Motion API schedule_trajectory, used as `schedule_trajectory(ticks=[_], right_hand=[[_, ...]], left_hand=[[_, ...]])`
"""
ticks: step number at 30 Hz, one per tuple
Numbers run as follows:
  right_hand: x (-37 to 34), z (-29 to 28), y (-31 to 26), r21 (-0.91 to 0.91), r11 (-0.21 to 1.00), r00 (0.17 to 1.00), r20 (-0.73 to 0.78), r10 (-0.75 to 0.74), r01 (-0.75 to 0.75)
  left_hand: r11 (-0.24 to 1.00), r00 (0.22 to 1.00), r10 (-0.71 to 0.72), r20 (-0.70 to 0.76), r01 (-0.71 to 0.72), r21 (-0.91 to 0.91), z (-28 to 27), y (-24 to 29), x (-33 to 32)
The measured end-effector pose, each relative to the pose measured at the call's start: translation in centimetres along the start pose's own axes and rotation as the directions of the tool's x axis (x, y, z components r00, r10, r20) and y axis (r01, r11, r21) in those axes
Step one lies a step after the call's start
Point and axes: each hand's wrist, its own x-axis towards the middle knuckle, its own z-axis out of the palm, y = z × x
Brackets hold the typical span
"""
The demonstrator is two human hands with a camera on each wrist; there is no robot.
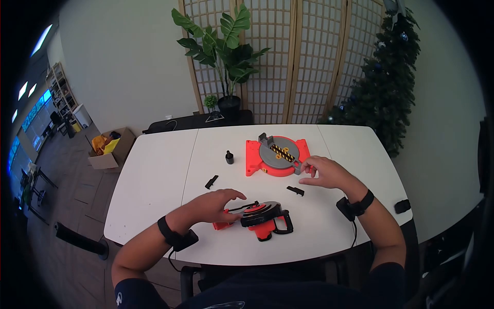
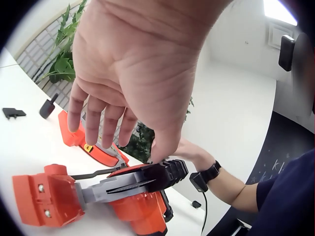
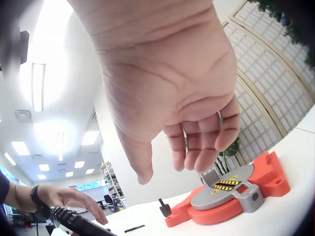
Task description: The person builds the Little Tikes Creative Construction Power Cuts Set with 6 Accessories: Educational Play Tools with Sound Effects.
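A toy miter saw's upper part (image 1: 263, 229), red with a black guard and handle, lies on its side near the table's front. My left hand (image 1: 216, 203) hovers over its left end, fingers loosely extended; in the left wrist view the thumb tip is right at the black guard (image 2: 170, 174). Further back sits the red saw base (image 1: 253, 160) with its grey round turntable (image 1: 270, 157) and a yellow-black striped strip. Close to the base's front right corner, my right hand (image 1: 328, 172) is held with relaxed, slightly bent fingers and nothing in its grasp.
Two small black plastic pieces, one left (image 1: 211, 182) and one right (image 1: 295, 191), lie between the saw parts. A black bottle-shaped piece (image 1: 229, 157) stands left of the base. At the table's right edge is a dark object (image 1: 402, 206). The white table (image 1: 154, 206) has visible seams.
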Motion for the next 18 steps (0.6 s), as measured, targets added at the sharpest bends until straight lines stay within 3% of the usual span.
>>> schedule_trajectory(ticks=[6, 11, 18], right_hand=[[2.9, 2.1, 3.1, -0.102, 0.994, 0.999, -0.012, -0.044, 0.042], [4.7, 3.9, 5.4, -0.125, 0.991, 0.999, -0.007, -0.039, 0.038], [6.5, 5.6, 7.0, -0.152, 0.987, 0.998, -0.013, -0.058, 0.055]], left_hand=[[0.996, 0.998, 0.048, 0.027, -0.046, -0.072, 0.3, 0.3, 0.8], [0.989, 0.988, 0.149, 0.031, -0.149, -0.004, 1.6, 1.2, 0.8], [0.991, 0.992, 0.126, 0.014, -0.126, 0.048, 1.8, 2.0, 1.0]])
